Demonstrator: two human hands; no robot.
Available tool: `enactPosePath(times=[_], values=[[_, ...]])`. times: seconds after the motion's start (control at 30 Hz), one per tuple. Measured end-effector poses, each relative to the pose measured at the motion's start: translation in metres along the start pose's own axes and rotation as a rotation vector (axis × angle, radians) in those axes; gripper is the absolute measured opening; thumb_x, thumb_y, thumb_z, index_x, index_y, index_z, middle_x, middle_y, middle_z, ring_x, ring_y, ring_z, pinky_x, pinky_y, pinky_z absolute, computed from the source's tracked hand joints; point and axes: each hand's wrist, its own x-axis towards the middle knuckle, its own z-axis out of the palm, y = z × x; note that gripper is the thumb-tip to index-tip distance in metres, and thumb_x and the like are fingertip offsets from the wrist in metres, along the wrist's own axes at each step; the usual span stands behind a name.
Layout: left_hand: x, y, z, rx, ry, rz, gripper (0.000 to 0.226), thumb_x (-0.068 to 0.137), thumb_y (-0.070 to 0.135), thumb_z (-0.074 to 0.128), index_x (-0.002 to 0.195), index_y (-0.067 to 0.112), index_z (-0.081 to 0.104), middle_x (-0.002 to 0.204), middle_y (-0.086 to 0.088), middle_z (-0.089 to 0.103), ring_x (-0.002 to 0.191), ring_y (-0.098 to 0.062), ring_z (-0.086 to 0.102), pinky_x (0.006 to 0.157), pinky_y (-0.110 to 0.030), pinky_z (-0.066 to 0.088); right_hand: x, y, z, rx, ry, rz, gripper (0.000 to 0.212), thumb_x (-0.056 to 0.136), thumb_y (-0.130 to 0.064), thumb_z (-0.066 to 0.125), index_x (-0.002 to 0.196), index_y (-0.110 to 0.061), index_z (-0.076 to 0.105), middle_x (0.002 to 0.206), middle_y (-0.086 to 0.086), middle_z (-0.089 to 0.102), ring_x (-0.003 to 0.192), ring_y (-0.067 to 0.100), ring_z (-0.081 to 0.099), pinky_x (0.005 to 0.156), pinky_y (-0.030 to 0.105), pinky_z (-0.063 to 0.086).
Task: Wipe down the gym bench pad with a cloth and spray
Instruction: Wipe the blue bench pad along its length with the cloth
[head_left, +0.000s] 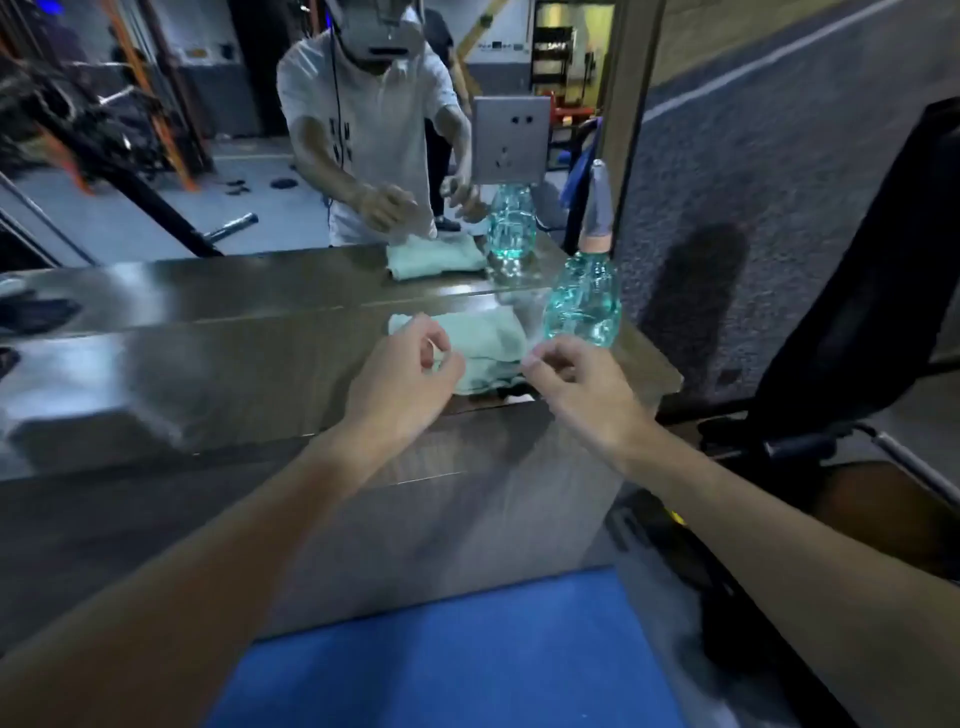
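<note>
A folded pale green cloth (485, 340) lies on a shiny metal ledge (208, 358) in front of a mirror. Right of it stands a clear teal spray bottle (584, 304) with a grey nozzle. My left hand (402, 379) hovers over the cloth's near left edge with fingers loosely curled, holding nothing. My right hand (576, 387) hovers just below the bottle, at the cloth's right edge, fingers also loosely curled and empty. The black gym bench pad (872, 270) rises tilted at the right.
The mirror (260, 156) behind the ledge reflects a person, the cloth and the bottle. A grey wall socket (511, 139) is fixed on the mirror. A blue mat (452, 654) lies on the floor below. The bench's black frame (810, 441) stands at the right.
</note>
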Motion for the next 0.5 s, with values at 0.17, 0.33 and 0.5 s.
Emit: enactPosePath(times=[0.17, 0.33, 0.5], values=[[0.021, -0.035, -0.009, 0.523, -0.217, 0.179, 0.057, 0.093, 0.056, 0.053, 0.145, 0.035, 0.046, 0.151, 0.006, 0.045, 0.139, -0.018, 0.039, 0.114, -0.044, 0.027, 0.023, 0.001, 0.031, -0.344, -0.192, -0.102, 0.051, 0.096, -0.027, 0.062, 0.143, -0.016, 0.048, 0.147, 0.001, 0.047, 0.137, 0.016, 0.04, 0.114, 0.031, 0.029], [0.021, -0.044, -0.015, 0.562, -0.222, 0.351, 0.056, 0.092, 0.058, 0.055, 0.142, 0.033, 0.052, 0.129, 0.005, 0.062, 0.12, -0.02, 0.054, 0.101, -0.041, 0.036, 0.032, 0.007, 0.045, -0.623, -0.137, -0.169, 0.01, 0.091, -0.015, 0.057, 0.09, -0.02, 0.066, 0.096, 0.001, 0.063, 0.106, 0.034, 0.053, 0.088, 0.045, 0.043], [-0.014, -0.034, -0.01, 0.638, -0.192, 0.427, 0.064, 0.085, 0.058, 0.064, 0.143, 0.033, 0.05, 0.123, 0.002, 0.057, 0.118, -0.025, 0.049, 0.092, -0.04, 0.03, 0.016, 0.014, 0.038, -0.656, -0.048, -0.316, 0.014, 0.092, -0.01, 0.057, 0.099, -0.014, 0.068, 0.1, 0.006, 0.061, 0.099, 0.029, 0.051, 0.09, 0.044, 0.038]])
